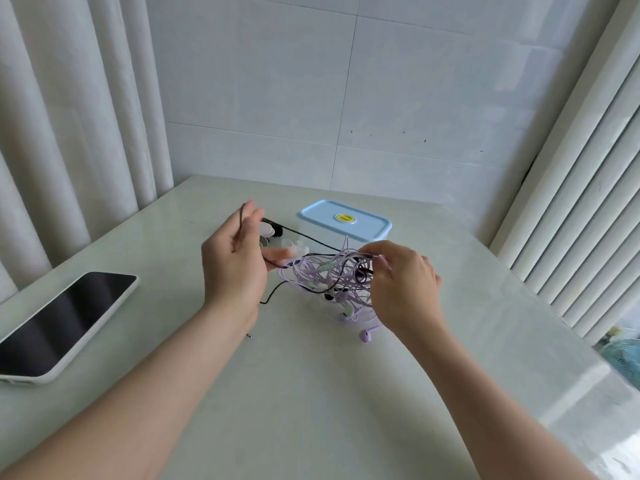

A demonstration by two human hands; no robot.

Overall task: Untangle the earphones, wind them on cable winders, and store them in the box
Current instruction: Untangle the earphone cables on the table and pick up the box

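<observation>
A tangle of earphones (329, 280), lilac, pale green and black cables knotted together, hangs just above the pale table (311, 375). My right hand (403, 282) pinches the top of the tangle and lifts it. My left hand (235, 258) holds a black cable that runs up over its fingers and back down to the knot. A lilac earbud (365, 336) dangles at the bottom, and a metal jack plug (248, 336) lies on the table near my left wrist. Clear cable winders (292, 247) lie behind my left hand. The clear box with a light blue lid (344, 220), closed, stands just beyond.
A phone (59, 323) with a dark screen and a white case lies at the left edge of the table. White curtains hang on the left, slatted blinds on the right, and a tiled wall stands behind. The table's right edge drops off near the blinds.
</observation>
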